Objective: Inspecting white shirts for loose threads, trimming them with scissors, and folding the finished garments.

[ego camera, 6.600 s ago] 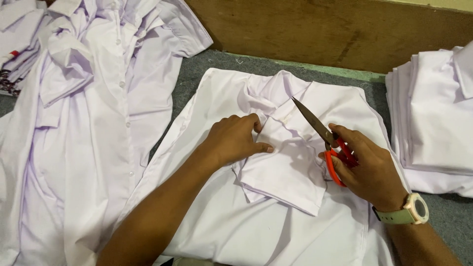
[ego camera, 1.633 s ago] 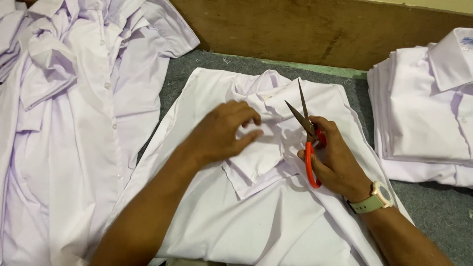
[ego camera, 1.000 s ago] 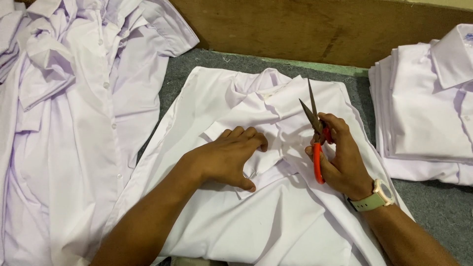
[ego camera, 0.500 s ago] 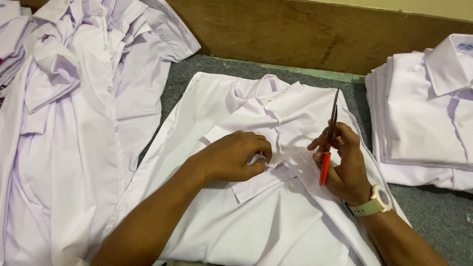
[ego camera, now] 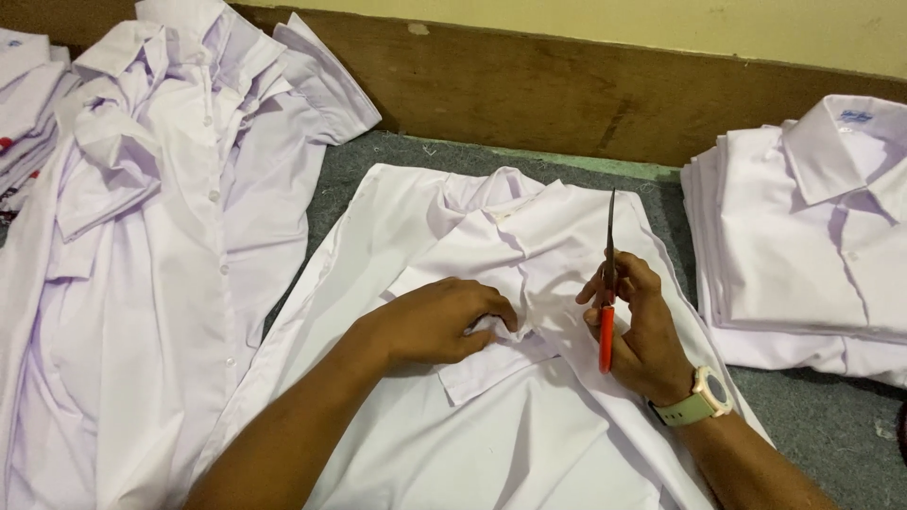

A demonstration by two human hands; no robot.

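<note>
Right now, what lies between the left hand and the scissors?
In the head view, only a fold of the white shirt lies between the left hand and the scissors in the right hand.

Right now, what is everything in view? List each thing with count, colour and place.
Spread shirt: one, white, flat in the middle of the table, collar toward the wall.
Scissors: one pair, orange-red handles, blades together and pointing up, over the spread shirt's right side.
Loose shirts: a heap, count unclear, white, unfolded, at the left.
Folded shirts: a stack, count unclear, white, at the right.
Table cover: one, grey, felt-like, under everything.
Board: one, brown wood, along the back below a pale wall.
Wristwatch: one, pale green strap, on the right wrist.
Left hand: pressing on the spread shirt's pocket flap.
Right hand: holding the scissors.
</note>
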